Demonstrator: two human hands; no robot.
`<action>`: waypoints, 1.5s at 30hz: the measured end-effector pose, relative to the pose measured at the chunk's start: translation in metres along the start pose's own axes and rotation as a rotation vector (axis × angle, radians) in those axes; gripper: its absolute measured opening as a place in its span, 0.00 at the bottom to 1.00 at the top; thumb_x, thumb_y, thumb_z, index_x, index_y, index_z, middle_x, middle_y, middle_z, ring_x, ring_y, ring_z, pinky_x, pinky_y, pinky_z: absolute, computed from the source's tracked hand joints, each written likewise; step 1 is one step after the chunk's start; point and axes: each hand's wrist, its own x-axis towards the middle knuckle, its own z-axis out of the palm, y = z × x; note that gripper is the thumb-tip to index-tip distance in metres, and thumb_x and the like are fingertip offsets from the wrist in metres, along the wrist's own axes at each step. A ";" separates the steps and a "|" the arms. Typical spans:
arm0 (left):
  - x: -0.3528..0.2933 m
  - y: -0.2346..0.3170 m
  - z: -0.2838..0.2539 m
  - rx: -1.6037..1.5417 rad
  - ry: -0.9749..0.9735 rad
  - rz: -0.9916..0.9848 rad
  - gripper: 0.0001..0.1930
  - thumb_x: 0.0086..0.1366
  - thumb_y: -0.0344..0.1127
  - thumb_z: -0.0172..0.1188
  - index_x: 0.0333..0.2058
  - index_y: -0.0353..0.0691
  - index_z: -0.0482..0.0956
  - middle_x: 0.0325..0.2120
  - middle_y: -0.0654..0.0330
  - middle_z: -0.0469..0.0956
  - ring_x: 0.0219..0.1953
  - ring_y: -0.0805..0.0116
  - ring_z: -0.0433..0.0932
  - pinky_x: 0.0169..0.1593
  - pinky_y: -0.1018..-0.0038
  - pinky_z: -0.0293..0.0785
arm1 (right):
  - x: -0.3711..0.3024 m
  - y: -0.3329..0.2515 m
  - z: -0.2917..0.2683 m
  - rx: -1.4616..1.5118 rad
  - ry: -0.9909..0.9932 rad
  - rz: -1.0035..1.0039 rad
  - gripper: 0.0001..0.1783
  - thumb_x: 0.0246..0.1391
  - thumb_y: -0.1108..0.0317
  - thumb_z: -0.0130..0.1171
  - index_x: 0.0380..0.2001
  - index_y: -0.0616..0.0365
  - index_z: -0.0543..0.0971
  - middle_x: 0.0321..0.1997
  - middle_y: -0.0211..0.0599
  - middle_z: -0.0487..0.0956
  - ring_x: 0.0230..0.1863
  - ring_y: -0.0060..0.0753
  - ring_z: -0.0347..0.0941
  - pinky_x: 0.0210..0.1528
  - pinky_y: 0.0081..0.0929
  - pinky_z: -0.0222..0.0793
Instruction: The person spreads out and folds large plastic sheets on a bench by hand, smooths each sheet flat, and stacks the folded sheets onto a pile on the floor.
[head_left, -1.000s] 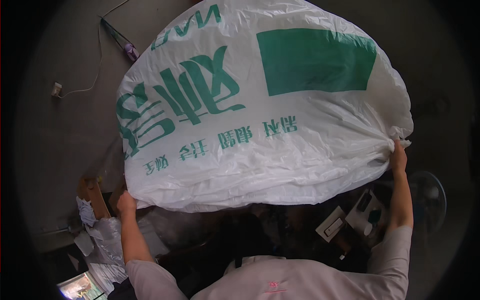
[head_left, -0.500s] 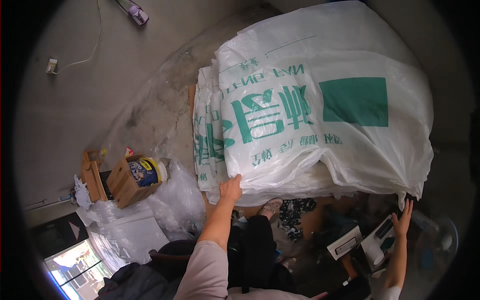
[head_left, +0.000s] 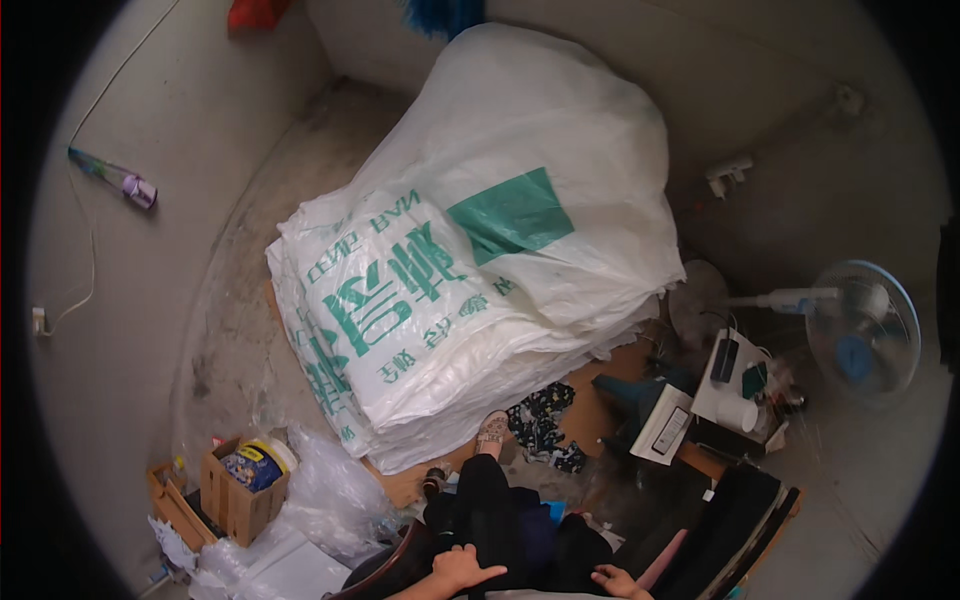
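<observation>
My left hand (head_left: 465, 570) is low over my dark-trousered lap, thumb stretched to the right, with nothing visible in it. My right hand (head_left: 618, 582) is by my right thigh, its loosely bent fingers apart and nothing seen between them. Both hands are clear of the big stack of white plastic woven sacks (head_left: 590, 130) printed in green. The top sack bulges upward at its far end, while the layered edges of the stack face me. My shoe (head_left: 492, 432) touches the near side of the stack.
Left of me stand a cardboard box (head_left: 235, 505) holding a tub and crumpled clear plastic (head_left: 335, 505). A sewing machine (head_left: 665, 425) is at the right, with a standing fan (head_left: 862, 330) beyond it. Dark patterned cloth (head_left: 542, 420) lies before the stack.
Both hands have let go of the sack and come back to my lap. The top sack's far end now billows up, and the view has shifted, bringing the fan into sight.
</observation>
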 end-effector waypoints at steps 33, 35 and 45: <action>0.083 0.230 0.265 1.584 -0.005 1.040 0.22 0.49 0.51 0.58 0.36 0.40 0.73 0.26 0.49 0.77 0.35 0.48 0.76 0.37 0.59 0.71 | -0.084 0.353 0.391 0.154 1.702 0.724 0.35 0.27 0.50 0.66 0.44 0.46 0.70 0.52 0.36 0.66 0.53 0.38 0.59 0.49 0.47 0.55; 0.062 0.240 0.287 1.549 0.237 1.097 0.25 0.53 0.47 0.58 0.44 0.35 0.70 0.35 0.46 0.76 0.39 0.47 0.74 0.42 0.59 0.69 | -0.070 0.358 0.399 0.154 1.705 0.743 0.33 0.31 0.47 0.63 0.44 0.46 0.70 0.49 0.35 0.67 0.52 0.38 0.59 0.47 0.45 0.56; 0.002 0.278 0.486 0.993 -0.101 2.349 0.17 0.60 0.34 0.56 0.44 0.29 0.71 0.39 0.44 0.73 0.41 0.47 0.73 0.45 0.61 0.69 | -0.014 0.348 0.423 0.378 1.897 0.711 0.36 0.35 0.52 0.65 0.50 0.52 0.68 0.59 0.39 0.62 0.60 0.38 0.56 0.59 0.51 0.50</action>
